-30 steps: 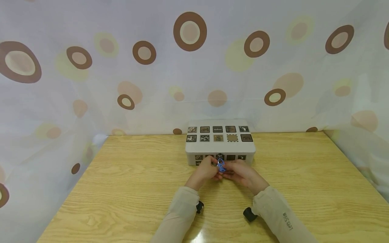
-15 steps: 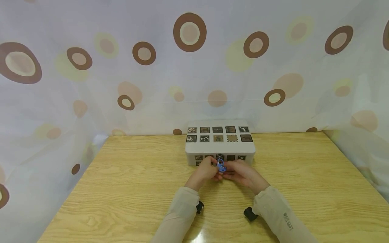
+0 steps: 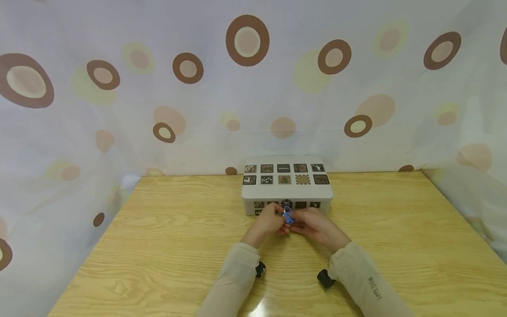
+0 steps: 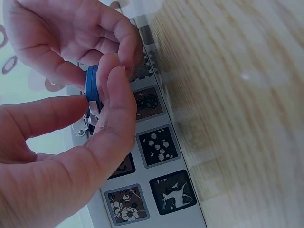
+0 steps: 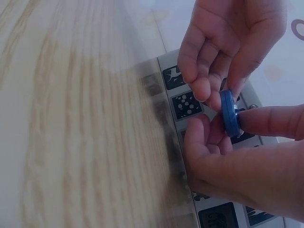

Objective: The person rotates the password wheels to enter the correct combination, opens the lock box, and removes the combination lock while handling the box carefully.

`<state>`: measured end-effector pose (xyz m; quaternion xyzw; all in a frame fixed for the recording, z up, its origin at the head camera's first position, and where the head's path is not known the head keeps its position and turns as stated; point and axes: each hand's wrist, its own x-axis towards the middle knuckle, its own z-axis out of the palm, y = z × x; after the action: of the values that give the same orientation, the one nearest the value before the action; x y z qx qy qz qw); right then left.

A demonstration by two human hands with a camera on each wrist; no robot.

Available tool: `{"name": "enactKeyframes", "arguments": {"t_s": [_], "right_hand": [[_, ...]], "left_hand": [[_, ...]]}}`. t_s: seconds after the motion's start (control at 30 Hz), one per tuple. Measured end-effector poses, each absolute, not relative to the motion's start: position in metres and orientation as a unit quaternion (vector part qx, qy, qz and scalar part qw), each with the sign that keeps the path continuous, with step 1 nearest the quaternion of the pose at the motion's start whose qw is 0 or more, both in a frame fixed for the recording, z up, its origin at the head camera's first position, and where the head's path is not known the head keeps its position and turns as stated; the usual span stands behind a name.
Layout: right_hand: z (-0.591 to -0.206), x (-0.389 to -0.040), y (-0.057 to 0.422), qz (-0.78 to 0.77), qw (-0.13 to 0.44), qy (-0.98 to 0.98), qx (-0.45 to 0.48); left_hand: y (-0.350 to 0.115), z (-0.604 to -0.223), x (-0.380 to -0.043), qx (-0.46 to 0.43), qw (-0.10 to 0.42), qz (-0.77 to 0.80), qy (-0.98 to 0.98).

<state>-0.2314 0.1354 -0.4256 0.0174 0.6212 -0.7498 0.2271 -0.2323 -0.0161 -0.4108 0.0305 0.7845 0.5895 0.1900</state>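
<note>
Blue padlock [image 3: 289, 218]: between left hand [image 3: 267, 222] and right hand [image 3: 317, 225], before white box [image 3: 291, 193]
Hands: both pinch it, fingers curled

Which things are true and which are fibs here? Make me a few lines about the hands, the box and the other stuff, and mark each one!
1. The left hand and the right hand both hold the blue thing. True.
2. The hands are behind the box. False: they are in front of it.
3. The box has small pictures on top. True.
4. The table is red. False: it is yellowish wood.
5. The right sleeve has letters on it. True.
</note>
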Motion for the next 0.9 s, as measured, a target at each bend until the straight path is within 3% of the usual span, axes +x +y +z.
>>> {"name": "enactKeyframes", "arguments": {"t_s": [0.9], "right_hand": [[-0.4242, -0.2338, 0.1410, -0.737, 0.230, 0.635, 0.022]], "left_hand": [[-0.0165, -0.4130, -0.2336, 0.026, 0.195, 0.593, 0.781]]}}
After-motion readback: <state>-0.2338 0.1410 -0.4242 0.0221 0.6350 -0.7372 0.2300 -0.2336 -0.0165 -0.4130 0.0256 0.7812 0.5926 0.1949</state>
